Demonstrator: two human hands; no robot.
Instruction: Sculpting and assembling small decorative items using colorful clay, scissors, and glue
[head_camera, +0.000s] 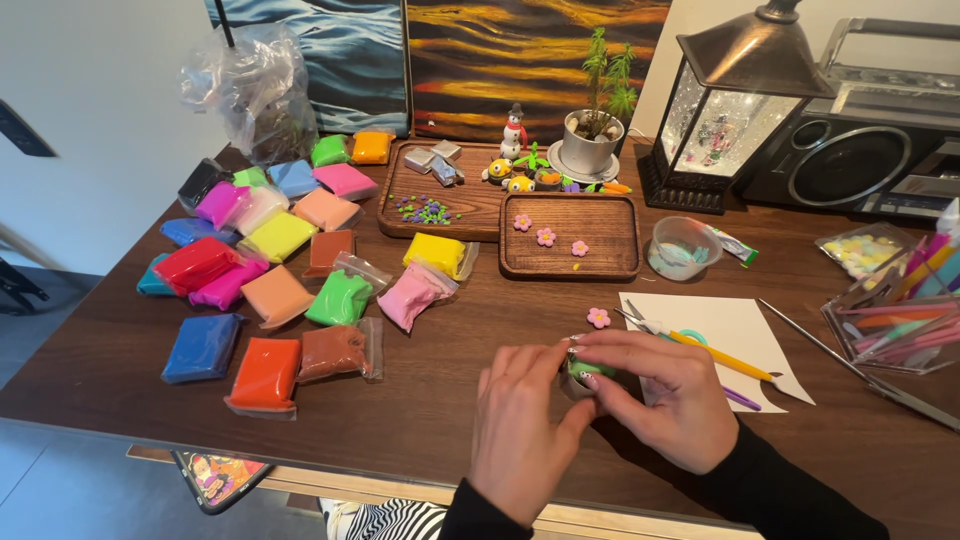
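Pinching a small green clay piece (583, 370) between fingertips of left hand (520, 425) and right hand (668, 395), low over the wooden table (430, 410) near its front edge. Both grips narrow, closed on the piece. Probably light and soft, easily dented or smeared; best taken by thumb and forefinger tips at its sides, with faint pressure. Just beyond: a pink clay flower (598, 317) and scissors (650, 328) on white paper (740, 335). Clay packets (265, 375) well apart to the left. Bare wood between, open for moving; table edge close below the wrists.
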